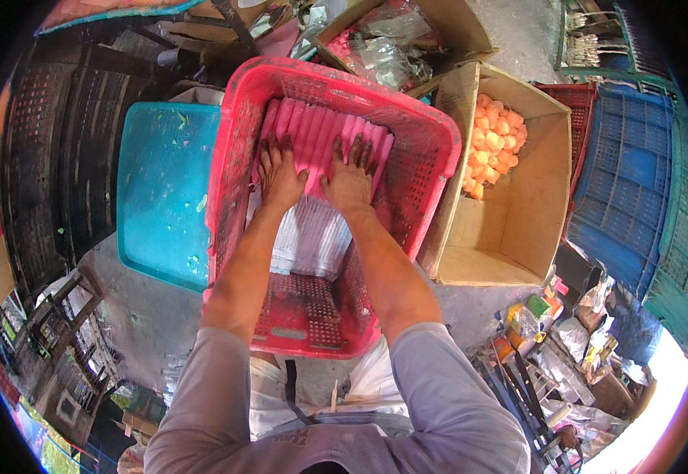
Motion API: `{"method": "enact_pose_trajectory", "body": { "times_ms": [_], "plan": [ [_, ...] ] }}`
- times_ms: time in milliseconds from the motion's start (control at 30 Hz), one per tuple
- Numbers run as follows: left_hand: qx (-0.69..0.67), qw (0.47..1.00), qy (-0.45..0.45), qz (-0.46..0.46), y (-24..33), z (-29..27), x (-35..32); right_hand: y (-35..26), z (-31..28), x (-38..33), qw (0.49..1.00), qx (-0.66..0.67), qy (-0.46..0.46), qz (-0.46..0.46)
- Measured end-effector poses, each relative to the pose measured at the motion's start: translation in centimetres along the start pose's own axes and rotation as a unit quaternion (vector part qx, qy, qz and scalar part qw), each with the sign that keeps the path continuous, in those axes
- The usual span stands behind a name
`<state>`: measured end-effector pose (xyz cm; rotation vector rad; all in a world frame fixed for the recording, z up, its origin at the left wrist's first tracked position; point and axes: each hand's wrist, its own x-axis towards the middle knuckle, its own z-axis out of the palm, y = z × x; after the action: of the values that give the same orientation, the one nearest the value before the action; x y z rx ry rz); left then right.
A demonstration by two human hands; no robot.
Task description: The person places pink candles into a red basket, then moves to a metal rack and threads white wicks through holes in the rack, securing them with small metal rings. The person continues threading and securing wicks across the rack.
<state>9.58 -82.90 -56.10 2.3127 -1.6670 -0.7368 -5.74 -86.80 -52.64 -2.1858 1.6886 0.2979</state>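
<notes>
A red plastic crate (pixel 419 170) stands in front of me, tilted slightly. Inside it lies a row of pink sticks (pixel 320 130) at the far end and a row of white sticks (pixel 312 237) closer to me. My left hand (pixel 279 172) rests flat on the pink sticks, fingers spread. My right hand (pixel 349 178) presses flat on them right beside it. Neither hand grips anything. Both forearms reach down into the crate over the white sticks.
A cardboard box (pixel 510 229) with orange pieces (pixel 496 142) stands to the right. A turquoise tray (pixel 162 197) lies to the left. A blue crate (pixel 628 182) is at far right, dark crates (pixel 67 158) at far left, another box with plastic bags (pixel 391 47) behind.
</notes>
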Motion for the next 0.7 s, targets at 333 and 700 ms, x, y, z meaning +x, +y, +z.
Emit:
{"method": "enact_pose_trajectory", "body": {
  "times_ms": [333,700],
  "plan": [
    [-0.209,0.978,-0.016,-0.019,-0.7,-5.0,-9.0,-0.4,-5.1,-5.4,0.973,0.219,-0.074,0.004],
    [-0.324,0.945,-0.004,0.029,4.5,-21.7,-32.7,-8.3,-21.1,-29.0,0.911,0.332,-0.101,-0.224]
  ]
}}
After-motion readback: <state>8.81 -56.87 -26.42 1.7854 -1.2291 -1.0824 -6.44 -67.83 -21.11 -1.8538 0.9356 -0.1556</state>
